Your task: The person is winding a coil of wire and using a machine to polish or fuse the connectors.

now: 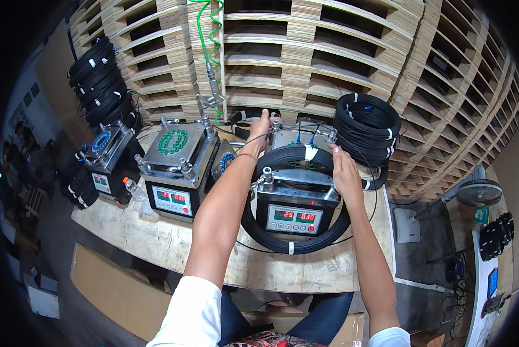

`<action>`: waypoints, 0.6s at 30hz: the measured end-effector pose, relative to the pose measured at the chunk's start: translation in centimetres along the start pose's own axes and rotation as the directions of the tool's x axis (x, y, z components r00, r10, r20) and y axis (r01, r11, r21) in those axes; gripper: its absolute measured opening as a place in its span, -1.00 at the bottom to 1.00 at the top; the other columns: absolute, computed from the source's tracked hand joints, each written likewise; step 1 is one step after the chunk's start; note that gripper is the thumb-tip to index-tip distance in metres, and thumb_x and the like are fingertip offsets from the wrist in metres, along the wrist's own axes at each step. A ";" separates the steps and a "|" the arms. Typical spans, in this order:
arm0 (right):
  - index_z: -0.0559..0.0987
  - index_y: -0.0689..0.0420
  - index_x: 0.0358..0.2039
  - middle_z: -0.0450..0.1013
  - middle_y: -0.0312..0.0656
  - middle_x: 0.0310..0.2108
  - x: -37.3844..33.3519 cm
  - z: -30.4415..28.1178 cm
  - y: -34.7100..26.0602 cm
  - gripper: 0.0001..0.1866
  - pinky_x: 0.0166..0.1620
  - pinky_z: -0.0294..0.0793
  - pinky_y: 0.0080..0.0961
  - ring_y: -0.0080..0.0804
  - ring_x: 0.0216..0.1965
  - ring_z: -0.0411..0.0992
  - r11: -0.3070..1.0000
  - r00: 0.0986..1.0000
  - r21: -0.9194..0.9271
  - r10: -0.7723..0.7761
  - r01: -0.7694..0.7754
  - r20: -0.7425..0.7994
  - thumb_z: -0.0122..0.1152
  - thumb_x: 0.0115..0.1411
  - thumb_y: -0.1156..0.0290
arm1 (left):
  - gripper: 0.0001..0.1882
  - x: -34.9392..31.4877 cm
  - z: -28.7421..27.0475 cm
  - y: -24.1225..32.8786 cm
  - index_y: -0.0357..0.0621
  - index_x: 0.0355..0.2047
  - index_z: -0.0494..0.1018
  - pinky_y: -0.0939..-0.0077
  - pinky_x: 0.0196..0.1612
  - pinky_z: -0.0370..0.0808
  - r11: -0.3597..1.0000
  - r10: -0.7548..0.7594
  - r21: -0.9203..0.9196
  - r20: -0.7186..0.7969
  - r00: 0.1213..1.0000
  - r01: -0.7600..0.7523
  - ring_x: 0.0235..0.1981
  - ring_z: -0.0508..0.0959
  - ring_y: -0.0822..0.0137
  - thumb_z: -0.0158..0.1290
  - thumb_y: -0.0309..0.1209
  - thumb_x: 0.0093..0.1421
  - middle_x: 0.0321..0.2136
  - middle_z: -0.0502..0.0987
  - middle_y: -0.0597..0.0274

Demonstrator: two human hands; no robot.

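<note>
In front of me stands a polishing machine [291, 218] with a red-digit display. A black cable coil [291, 247], bound with white ties, leans upright around its front. Two blue-tipped connectors [311, 140] stand in its top fixture, with thin black cables running from them. My left hand [260, 130] reaches over the coil to the machine's far left post, thumb pointing up; its other fingers are largely hidden. My right hand [344, 170] is beside the right post and the coil's right side, fingers stretched upward and close together, with nothing visible in them.
Two similar machines [173, 162] [106, 156] stand to the left, with a small bottle [133, 189] between them. Stacked black coils [366, 130] rise at the back right, and more coils [100, 87] at the far left. Wooden pallets [352, 63] wall off the back; a green air hose [215, 34] hangs there.
</note>
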State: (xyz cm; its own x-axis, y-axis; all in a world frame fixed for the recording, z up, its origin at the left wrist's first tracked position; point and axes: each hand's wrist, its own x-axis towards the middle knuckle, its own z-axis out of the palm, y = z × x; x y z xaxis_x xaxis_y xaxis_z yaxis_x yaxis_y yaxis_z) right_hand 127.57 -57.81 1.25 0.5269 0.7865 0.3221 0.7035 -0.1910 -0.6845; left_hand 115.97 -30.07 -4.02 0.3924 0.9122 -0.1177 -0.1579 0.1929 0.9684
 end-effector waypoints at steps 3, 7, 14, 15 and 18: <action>0.51 0.11 0.16 0.43 0.02 0.16 0.2 0.4 -0.3 -0.41 0.30 0.20 -0.28 -0.03 0.23 0.33 1.000 1.000 0.003 0.017 -0.017 0.011 -0.40 0.51 0.00 | -0.12 -0.4 0.1 1.0 -0.24 -0.24 0.69 0.34 -0.07 0.47 0.983 -0.126 0.155 0.186 0.974 0.097 -0.29 0.53 0.23 -0.48 0.22 0.43 -0.32 0.66 0.05; 0.54 0.09 0.12 0.47 0.01 0.11 0.4 0.8 0.3 -0.43 0.23 0.27 -0.24 0.00 0.16 0.37 0.999 0.998 0.000 -0.041 0.041 -0.042 -0.37 0.50 0.02 | -0.11 -1.1 0.0 1.3 -0.19 -0.26 0.71 0.36 0.02 0.44 0.987 -0.101 0.143 0.232 0.967 0.069 -0.23 0.53 0.19 -0.52 0.22 0.43 -0.31 0.66 0.03; 0.58 0.13 0.04 0.51 0.06 0.01 0.9 2.0 1.8 -0.43 0.15 0.34 -0.18 0.08 0.07 0.42 0.995 0.994 0.040 -0.093 0.095 -0.057 -0.35 0.49 0.02 | -0.48 -3.8 -2.0 0.8 -0.15 0.08 0.50 0.13 0.12 0.38 0.665 0.379 0.628 0.184 0.907 -0.405 0.10 0.48 -0.17 -0.14 -0.04 0.36 -0.04 0.55 -0.25; 0.58 0.15 0.03 0.51 0.08 0.00 1.1 1.6 3.2 -0.43 0.15 0.34 -0.17 0.09 0.07 0.42 0.994 0.993 0.051 -0.094 0.097 -0.066 -0.34 0.49 0.03 | -0.48 -5.3 -1.1 0.5 -0.15 0.08 0.50 0.13 0.12 0.38 0.669 0.367 0.622 0.199 0.909 -0.407 0.10 0.48 -0.17 -0.14 -0.04 0.36 -0.04 0.55 -0.25; 0.55 0.18 0.03 0.52 0.16 -0.04 0.8 1.3 2.5 -0.50 0.12 0.37 -0.17 0.13 0.06 0.43 0.986 0.988 0.105 -0.119 0.129 -0.095 -0.26 0.48 0.08 | -0.51 -10.8 -2.7 0.7 -0.21 0.20 0.38 0.19 0.20 0.36 0.657 0.541 0.542 0.145 0.829 -0.523 0.13 0.47 -0.14 -0.06 -0.18 0.36 0.11 0.47 -0.22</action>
State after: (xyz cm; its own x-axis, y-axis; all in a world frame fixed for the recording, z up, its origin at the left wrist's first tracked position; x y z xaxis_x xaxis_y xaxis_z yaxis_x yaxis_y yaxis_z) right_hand 129.08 -56.89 -1.07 0.4824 0.7442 0.4619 0.7114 -0.0252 -0.7023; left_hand 109.14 -38.82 -2.68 0.3710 0.8080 0.4577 0.1824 -0.5467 0.8172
